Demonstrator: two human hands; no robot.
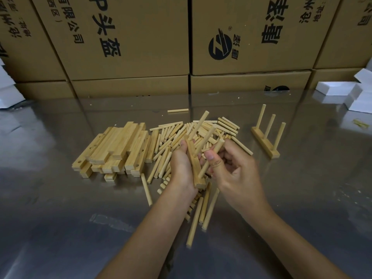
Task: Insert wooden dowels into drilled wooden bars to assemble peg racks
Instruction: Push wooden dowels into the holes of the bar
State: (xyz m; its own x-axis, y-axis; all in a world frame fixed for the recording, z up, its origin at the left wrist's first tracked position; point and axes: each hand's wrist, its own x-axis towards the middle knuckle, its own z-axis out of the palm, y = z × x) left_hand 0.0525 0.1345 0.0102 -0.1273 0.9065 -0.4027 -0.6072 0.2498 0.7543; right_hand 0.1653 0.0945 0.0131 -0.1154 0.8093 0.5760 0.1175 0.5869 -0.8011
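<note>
Head cam: my left hand grips a drilled wooden bar lengthwise, fingers curled round it, held up over the dowel pile. Two dowels already stand in that bar, far dowel and mid dowel, both tilted up & away from me. My right hand pinches a third dowel btw thumb and forefinger, its lower end at the bar's near hole; can't tell how deep it sits. Under the hands lies the loose dowel pile, spread across the steel table, w/ a few long dowels strewn toward me. Just left of the pile is a stack of drilled bars, holes showing on some. Well to the right stands a finished peg rack, three pegs upright. One stray dowel lies behind the pile. Cardboard boxes wall off the back edge; white foam blocks sit at far right.
</note>
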